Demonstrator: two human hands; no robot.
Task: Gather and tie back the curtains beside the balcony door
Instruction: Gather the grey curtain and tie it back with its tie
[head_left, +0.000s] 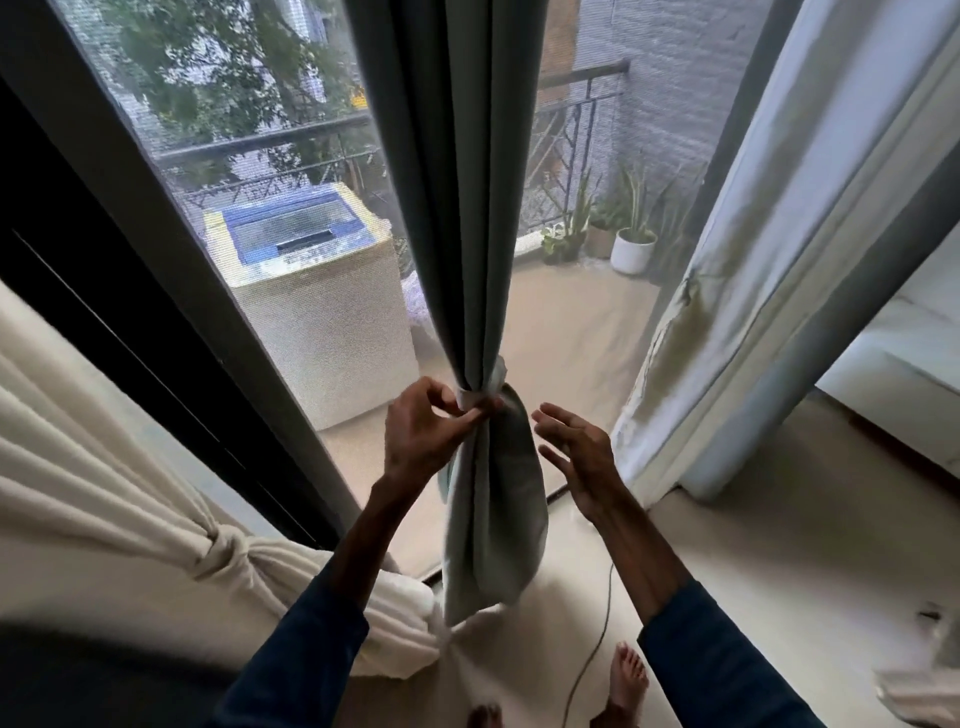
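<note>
A grey-green curtain (457, 208) hangs in front of me, bunched into a narrow column. A pale tie band (480, 387) wraps around it at hand height, and the curtain's lower end (493, 530) bulges below the band. My left hand (428, 431) pinches the band at the front of the bunch with thumb and fingers. Just to the right of the curtain, my right hand (576, 457) is held with fingers spread, apart from the fabric and holding nothing. A cream curtain (130, 499) at the left is knotted back.
The dark door frame (171, 291) runs diagonally at the left. Beyond the screen stand a washing machine (311, 291) and potted plants (631, 244) by the balcony railing. A pale curtain (779, 260) hangs at the right. A cable (592, 649) lies on the floor near my bare feet.
</note>
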